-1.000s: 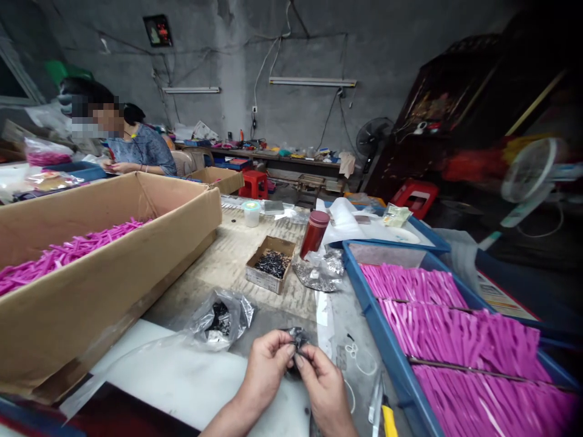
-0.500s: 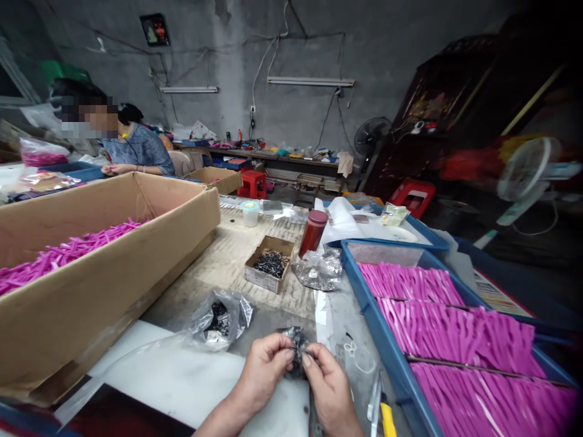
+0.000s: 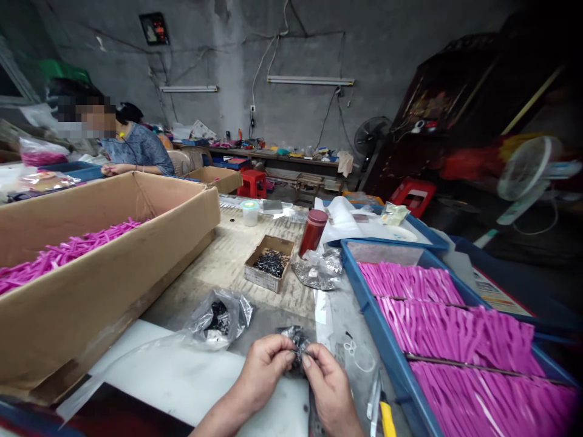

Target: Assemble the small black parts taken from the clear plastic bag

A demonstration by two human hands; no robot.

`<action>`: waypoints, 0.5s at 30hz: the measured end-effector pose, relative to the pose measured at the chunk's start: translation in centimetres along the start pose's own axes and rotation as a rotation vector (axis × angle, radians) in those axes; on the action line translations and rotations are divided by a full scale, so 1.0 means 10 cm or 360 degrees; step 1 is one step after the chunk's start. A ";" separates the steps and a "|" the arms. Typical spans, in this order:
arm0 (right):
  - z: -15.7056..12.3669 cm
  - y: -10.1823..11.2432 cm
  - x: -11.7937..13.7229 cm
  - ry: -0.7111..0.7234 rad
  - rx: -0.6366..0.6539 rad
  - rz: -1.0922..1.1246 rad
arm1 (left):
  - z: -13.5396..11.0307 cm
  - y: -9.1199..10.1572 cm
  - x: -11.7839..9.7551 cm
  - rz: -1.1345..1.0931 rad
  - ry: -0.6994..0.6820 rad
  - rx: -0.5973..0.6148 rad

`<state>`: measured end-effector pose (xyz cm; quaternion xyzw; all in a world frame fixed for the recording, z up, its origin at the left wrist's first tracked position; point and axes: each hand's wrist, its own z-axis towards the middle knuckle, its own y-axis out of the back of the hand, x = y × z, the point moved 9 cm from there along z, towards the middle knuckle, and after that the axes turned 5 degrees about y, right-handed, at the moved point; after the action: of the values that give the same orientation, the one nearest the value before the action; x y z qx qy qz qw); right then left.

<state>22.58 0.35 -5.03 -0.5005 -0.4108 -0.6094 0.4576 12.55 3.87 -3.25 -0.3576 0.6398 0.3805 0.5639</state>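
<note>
My left hand (image 3: pixel 269 367) and my right hand (image 3: pixel 328 383) meet near the front of the table, each with thumb and forefinger pinched together. Something small and dark shows between the fingertips, too small to name. Just behind them lies a clear plastic bag (image 3: pixel 296 334) with black bits in it, partly hidden by my fingers. Left of my hands sits an open plastic bag (image 3: pixel 239 312) holding small black parts. Farther back, a small cardboard box (image 3: pixel 263 278) contains black and tan pieces.
A large cardboard box (image 3: pixel 113 267) of magenta strips fills the left side. On the right, a blue tray (image 3: pixel 387 358) holds rows of magenta strips. Nearby are a yellow-handled tool (image 3: pixel 388 420), a white cord loop (image 3: pixel 364 364) and a red jar (image 3: pixel 313 233). Another person (image 3: pixel 136 149) sits at far left.
Almost nothing differs. Both hands keep the same pinch in the same place, with only a very slight shift of the fingers.
</note>
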 end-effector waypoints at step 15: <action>-0.01 -0.01 0.00 -0.0001 0.0004 0.0065 | -0.03 0.05 -0.11 0.0382 -0.0102 -0.0105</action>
<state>22.48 0.28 -5.08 -0.5084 -0.4015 -0.5993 0.4703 12.10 3.87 -2.14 -0.2846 0.6468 0.4773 0.5224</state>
